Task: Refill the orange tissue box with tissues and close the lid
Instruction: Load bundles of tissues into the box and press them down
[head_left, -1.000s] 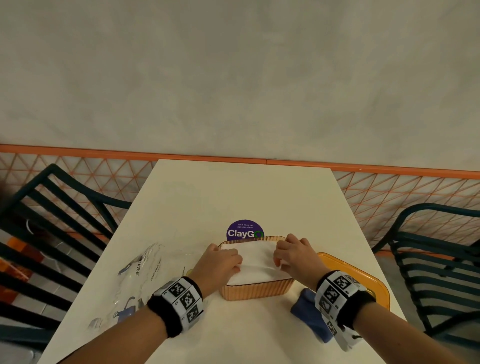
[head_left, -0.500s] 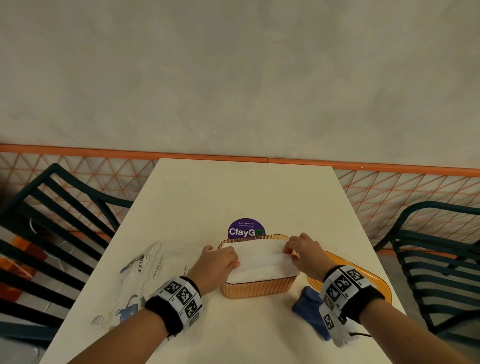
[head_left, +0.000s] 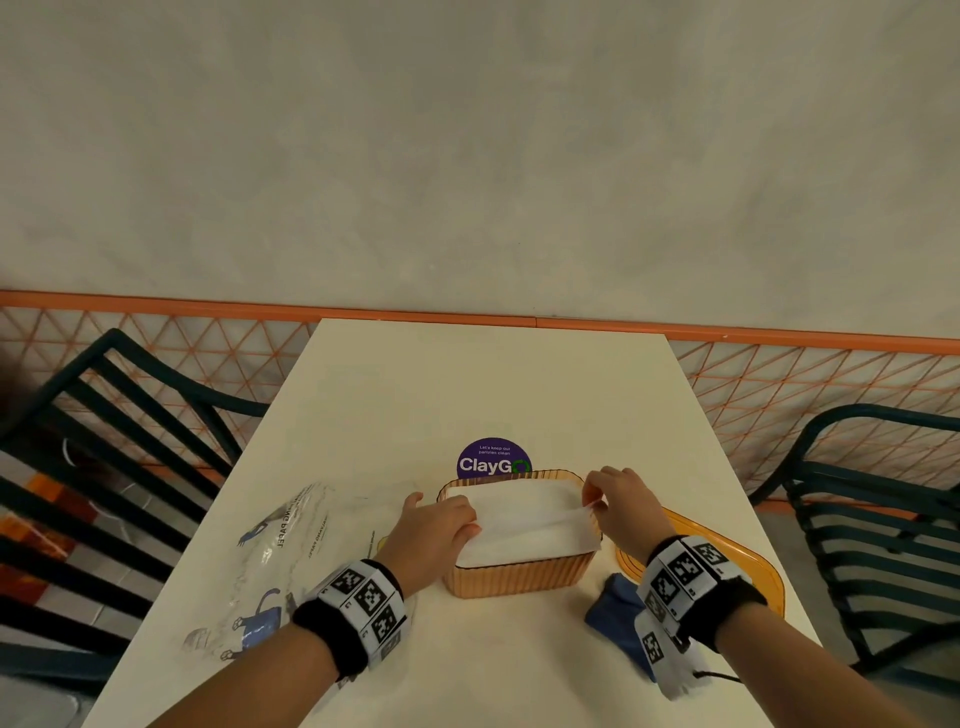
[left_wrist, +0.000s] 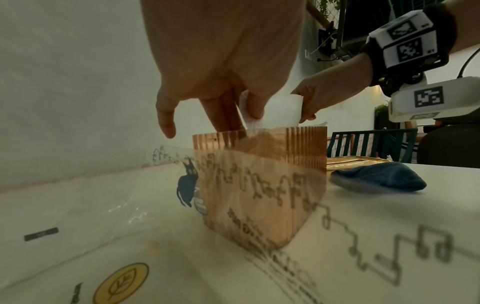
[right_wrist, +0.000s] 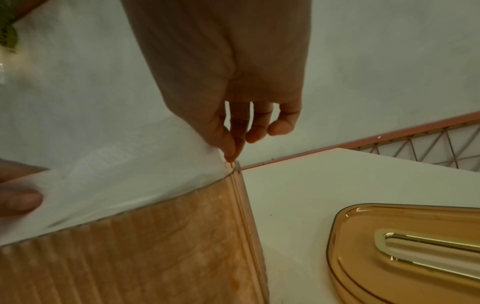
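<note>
The orange ribbed tissue box (head_left: 519, 579) stands open on the white table, filled to the rim with white tissues (head_left: 524, 525). My left hand (head_left: 467, 522) is at the box's left end and pinches the top tissue there (left_wrist: 253, 115), with two fingers reaching down inside the box wall (left_wrist: 259, 185). My right hand (head_left: 592, 506) pinches the same sheet's right edge between thumb and forefinger (right_wrist: 230, 151) and holds it slightly raised above the box (right_wrist: 155, 257). The orange lid (head_left: 727, 566), with its slot (right_wrist: 415, 246), lies flat on the table right of the box.
A blue cloth (head_left: 615, 618) lies between the box and the lid. An empty clear plastic wrapper (head_left: 291, 561) is spread left of the box. A purple sticker (head_left: 493, 460) sits behind it. Dark green chairs (head_left: 883, 519) flank the table.
My right hand slid from the middle of the tissues to the box's right end and lifted the top sheet's edge. The left hand stayed at the left end.
</note>
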